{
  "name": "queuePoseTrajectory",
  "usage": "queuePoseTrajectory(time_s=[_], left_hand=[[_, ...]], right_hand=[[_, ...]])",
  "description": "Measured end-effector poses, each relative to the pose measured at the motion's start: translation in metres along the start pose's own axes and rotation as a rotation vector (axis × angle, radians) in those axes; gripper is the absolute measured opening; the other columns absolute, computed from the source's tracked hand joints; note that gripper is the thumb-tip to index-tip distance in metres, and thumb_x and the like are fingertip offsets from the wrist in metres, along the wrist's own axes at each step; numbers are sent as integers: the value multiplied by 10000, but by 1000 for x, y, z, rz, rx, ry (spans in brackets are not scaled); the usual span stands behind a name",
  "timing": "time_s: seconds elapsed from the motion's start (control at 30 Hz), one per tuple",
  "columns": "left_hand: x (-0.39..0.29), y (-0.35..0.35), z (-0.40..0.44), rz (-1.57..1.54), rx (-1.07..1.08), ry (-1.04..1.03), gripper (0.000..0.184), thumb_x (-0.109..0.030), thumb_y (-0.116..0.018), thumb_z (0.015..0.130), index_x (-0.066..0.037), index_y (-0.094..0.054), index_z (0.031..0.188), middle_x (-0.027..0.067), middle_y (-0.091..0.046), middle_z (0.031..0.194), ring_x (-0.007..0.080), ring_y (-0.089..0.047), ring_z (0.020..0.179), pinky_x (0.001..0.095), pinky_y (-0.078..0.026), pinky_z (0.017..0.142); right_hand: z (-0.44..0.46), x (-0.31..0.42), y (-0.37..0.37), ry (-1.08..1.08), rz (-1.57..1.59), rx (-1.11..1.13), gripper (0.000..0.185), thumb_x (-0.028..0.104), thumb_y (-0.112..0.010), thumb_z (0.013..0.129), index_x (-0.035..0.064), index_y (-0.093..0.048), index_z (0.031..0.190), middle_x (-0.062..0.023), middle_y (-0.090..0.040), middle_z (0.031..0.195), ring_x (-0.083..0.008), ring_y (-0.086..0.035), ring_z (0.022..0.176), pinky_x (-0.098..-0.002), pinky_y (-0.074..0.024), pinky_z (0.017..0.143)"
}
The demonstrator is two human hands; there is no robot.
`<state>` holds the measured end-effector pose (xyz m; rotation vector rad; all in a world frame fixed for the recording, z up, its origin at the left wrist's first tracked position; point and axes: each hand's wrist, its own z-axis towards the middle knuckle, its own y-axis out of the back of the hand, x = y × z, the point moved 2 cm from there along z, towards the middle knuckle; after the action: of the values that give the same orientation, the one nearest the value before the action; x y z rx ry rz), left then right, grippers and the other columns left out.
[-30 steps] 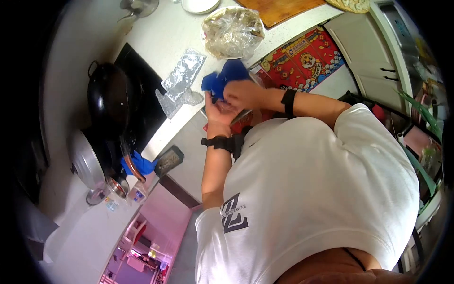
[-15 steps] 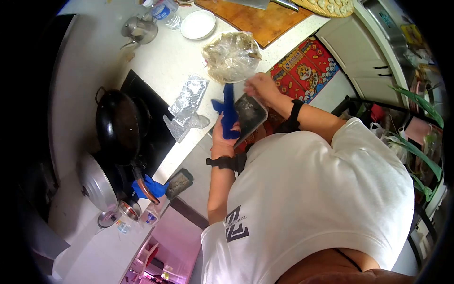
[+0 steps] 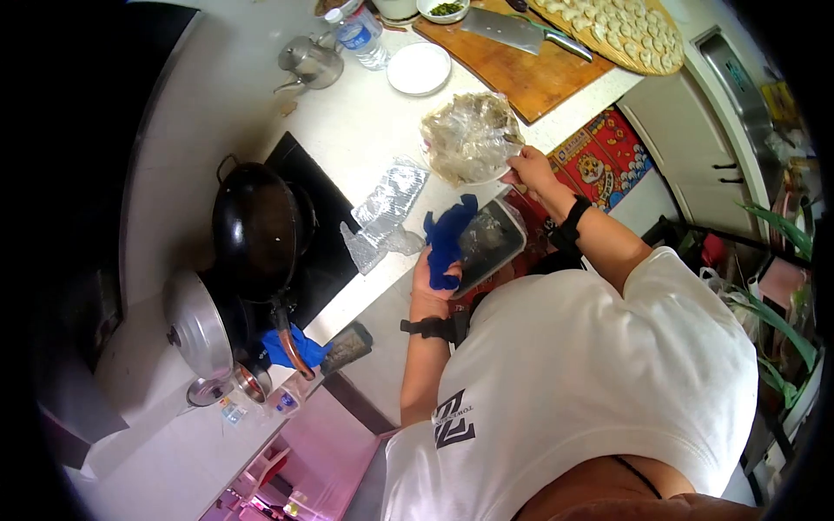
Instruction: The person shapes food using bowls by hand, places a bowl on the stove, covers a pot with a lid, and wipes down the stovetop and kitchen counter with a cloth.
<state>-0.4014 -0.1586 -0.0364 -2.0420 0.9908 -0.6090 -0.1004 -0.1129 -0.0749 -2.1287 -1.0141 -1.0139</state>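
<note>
My left hand (image 3: pixel 427 276) is closed around the lower part of a dark blue cloth (image 3: pixel 446 239), which stands up from the palm beside the counter edge. My right hand (image 3: pixel 532 170) grips the near right rim of a white bowl (image 3: pixel 488 180) with its fingers. Crumpled clear plastic covers the bowl's brownish contents, which are hard to make out. Beyond the cloth a dark open container (image 3: pixel 493 241) sits just off the counter edge. Silvery bubble wrap (image 3: pixel 388 198) lies on the counter left of the cloth.
A black wok (image 3: pixel 254 227) rests on the stove at left, its wooden handle (image 3: pixel 295 352) pointing towards me. A cleaver (image 3: pixel 504 31) lies on the wooden board (image 3: pixel 530 82). Further things are a white plate (image 3: pixel 419 69), kettle (image 3: pixel 311 63), bottle (image 3: pixel 360 43) and dumpling tray (image 3: pixel 625 30).
My right hand has left the blue cloth and moved up to the bowl's rim. The cloth has stayed in my left hand. The view has shifted, showing more of the board and dumplings.
</note>
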Motion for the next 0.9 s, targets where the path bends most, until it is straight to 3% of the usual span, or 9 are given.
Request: queuePoseTrajectory(time_s=[0.23,0.33,0.47,0.67,0.7,0.73,0.8,0.83,0.9], left_hand=[[-7,5,1,-27,-41,-14,221,-219,-551,935,-76,-593,1099,58,-573,868,178,-474,674,244,-385,483],[-6,3,3,-83,52,-5,223,-216,-556,931,-76,-594,1101,64,-581,857,178,-484,656,242,-380,466],[-5,-5,2,42,-133,-69,214,-219,-557,929,-81,-592,1089,60,-599,844,180,-512,632,241,-371,436],[-8,15,3,42,-163,-59,215,-246,-575,932,-86,-587,1076,66,-627,863,190,-554,640,249,-393,428],[-8,14,4,28,-139,-39,217,-253,-582,934,-84,-584,1072,70,-631,863,191,-563,641,249,-396,423],[-8,11,5,15,-115,-19,220,-260,-589,937,-82,-581,1068,74,-634,863,191,-572,641,249,-399,417],[-12,4,4,53,-139,-80,234,-262,-592,937,-87,-588,1093,66,-649,911,189,-567,632,243,-377,407],[-17,1,3,87,-9,-78,272,-252,-583,941,-90,-593,1159,65,-664,1019,214,-630,774,294,-499,535],[-11,-41,1,84,-120,-176,286,-263,-562,952,-87,-588,1176,69,-663,1039,237,-636,854,341,-518,641]], right_hand=[[-12,13,-65,-137,48,145,280,-24,-530,897,-100,-524,1166,-202,-648,1054,-298,-701,843,-363,-625,703],[19,-7,-98,-101,147,191,233,-30,-566,873,-136,-540,1079,-241,-647,965,-302,-709,754,-364,-634,612],[29,9,-148,-79,58,182,215,-27,-583,867,-133,-555,1053,-239,-651,947,-311,-710,741,-362,-634,624],[16,39,-179,-113,3,236,381,75,-678,860,-118,-552,1163,-241,-661,944,-291,-718,741,-350,-611,577],[10,37,-172,-63,-216,266,568,192,-727,847,-99,-503,1280,-229,-672,1002,-298,-716,744,-367,-601,631],[-1,36,-162,-64,-218,247,568,192,-727,847,-99,-503,1280,-229,-672,1002,-298,-716,744,-367,-601,631],[-33,33,-150,324,-898,572,708,306,-748,829,-57,-458,1363,-248,-633,1159,-346,-687,955,-402,-564,828],[-53,25,-141,419,-841,677,723,349,-750,818,-29,-469,1367,-247,-594,1229,-364,-629,1063,-404,-512,912],[-90,17,-131,595,-770,848,744,396,-759,797,16,-487,1375,-252,-531,1326,-384,-526,1216,-411,-429,1026]])
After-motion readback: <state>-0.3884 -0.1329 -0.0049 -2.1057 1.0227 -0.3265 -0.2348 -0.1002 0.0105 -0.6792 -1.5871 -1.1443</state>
